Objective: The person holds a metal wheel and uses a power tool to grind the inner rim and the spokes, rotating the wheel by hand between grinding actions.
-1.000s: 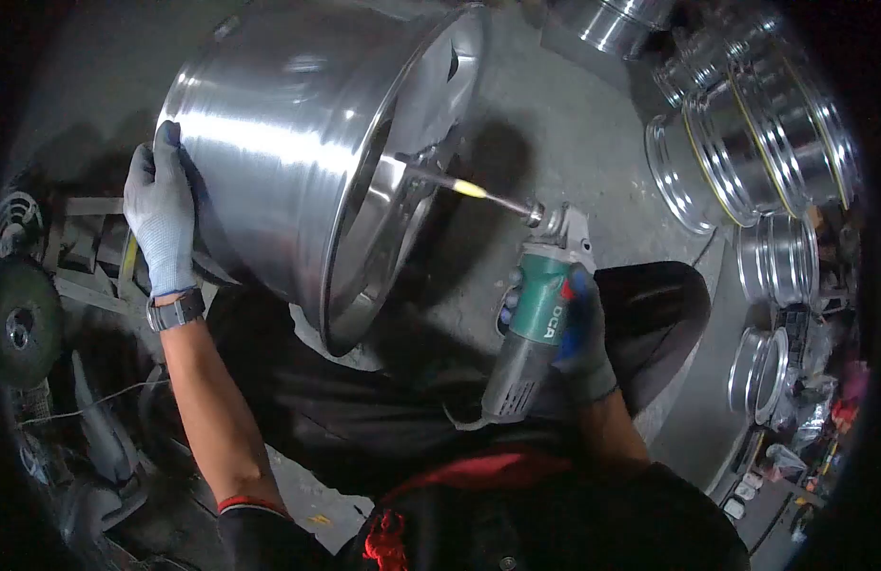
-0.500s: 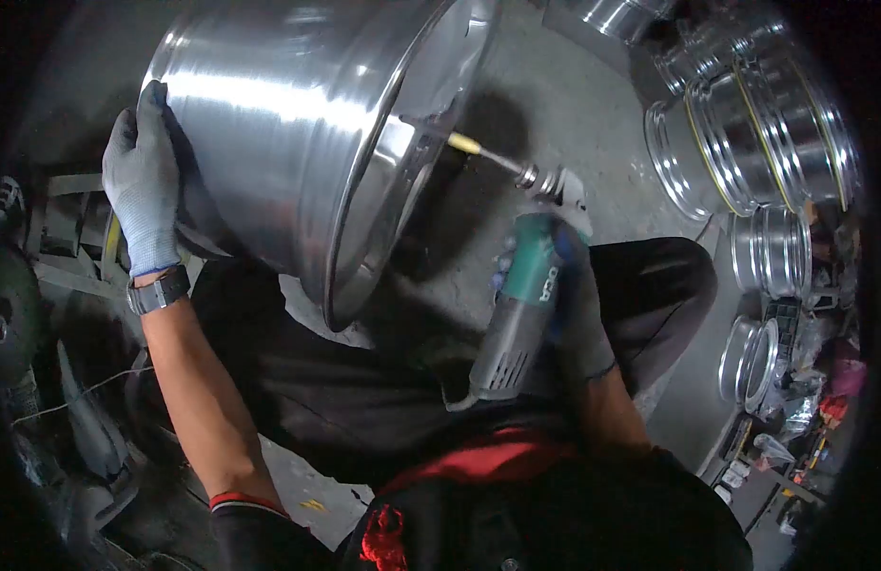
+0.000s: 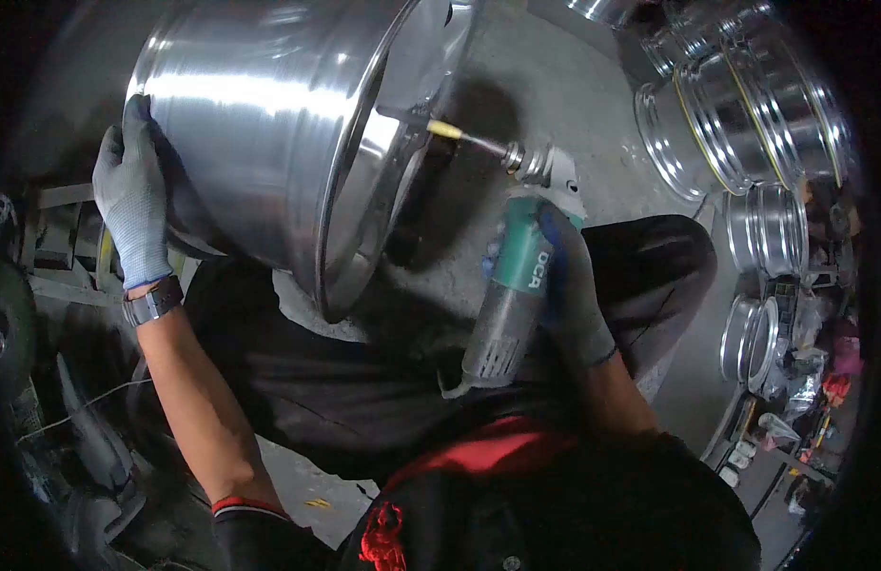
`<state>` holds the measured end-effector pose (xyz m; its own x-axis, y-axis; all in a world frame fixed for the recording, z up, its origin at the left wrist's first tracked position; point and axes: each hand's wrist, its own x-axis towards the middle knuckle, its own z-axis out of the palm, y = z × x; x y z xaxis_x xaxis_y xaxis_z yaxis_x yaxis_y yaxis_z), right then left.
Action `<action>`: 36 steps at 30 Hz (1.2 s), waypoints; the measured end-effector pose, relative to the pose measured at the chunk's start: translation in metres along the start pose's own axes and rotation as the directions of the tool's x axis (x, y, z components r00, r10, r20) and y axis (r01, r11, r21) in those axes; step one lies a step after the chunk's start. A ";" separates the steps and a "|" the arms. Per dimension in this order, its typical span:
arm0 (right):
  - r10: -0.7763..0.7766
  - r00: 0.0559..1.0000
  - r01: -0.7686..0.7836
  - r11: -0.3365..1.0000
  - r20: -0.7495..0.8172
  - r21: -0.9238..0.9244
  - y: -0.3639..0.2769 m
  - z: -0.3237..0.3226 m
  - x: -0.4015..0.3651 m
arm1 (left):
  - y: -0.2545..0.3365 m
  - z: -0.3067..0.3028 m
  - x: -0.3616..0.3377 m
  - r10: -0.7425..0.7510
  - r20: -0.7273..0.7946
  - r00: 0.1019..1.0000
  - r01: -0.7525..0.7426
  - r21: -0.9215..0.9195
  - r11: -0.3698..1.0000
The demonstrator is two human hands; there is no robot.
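A large polished metal wheel rim [image 3: 255, 143] fills the upper left of the head view, tilted with its open face to the right. My left hand [image 3: 136, 195], in a grey-white glove, grips the rim's back edge, fingertips on the shiny barrel. My right hand [image 3: 569, 276], also gloved, is closed around the body of a green and grey DCA angle grinder [image 3: 524, 252]. From the grinder's head a thin shaft with a yellow sleeve [image 3: 444, 129] points left. Its dark tip [image 3: 401, 117] overlaps the rim's open face, close by the spokes.
Several polished rims [image 3: 745, 119] stand stacked along the right side. Beyond them is a clutter of tools and plastic bags [image 3: 807, 395]. A metal frame [image 3: 65, 243] and a thin cable [image 3: 88, 404] are at the left. My legs [image 3: 317, 381] are under the rim and grinder.
The whole view has shifted slightly, moving rim and grinder a little up and left in the picture. The shaft's dark tip shows more plainly against the open face. Both hands keep their holds.
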<state>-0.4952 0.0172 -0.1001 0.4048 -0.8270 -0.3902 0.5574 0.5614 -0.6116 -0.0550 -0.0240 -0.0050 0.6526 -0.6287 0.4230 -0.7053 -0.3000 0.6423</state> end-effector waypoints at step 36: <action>0.005 0.997 -0.013 0.994 -0.072 -0.110 0.004 0.014 -0.013 | 0.013 -0.005 -0.018 -0.040 0.011 0.999 0.041 -0.076 0.996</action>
<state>-0.4879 0.0307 -0.0878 0.3547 -0.8239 -0.4420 0.4688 0.5657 -0.6784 -0.0745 -0.0126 -0.0013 0.6772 -0.6243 0.3894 -0.6549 -0.2703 0.7057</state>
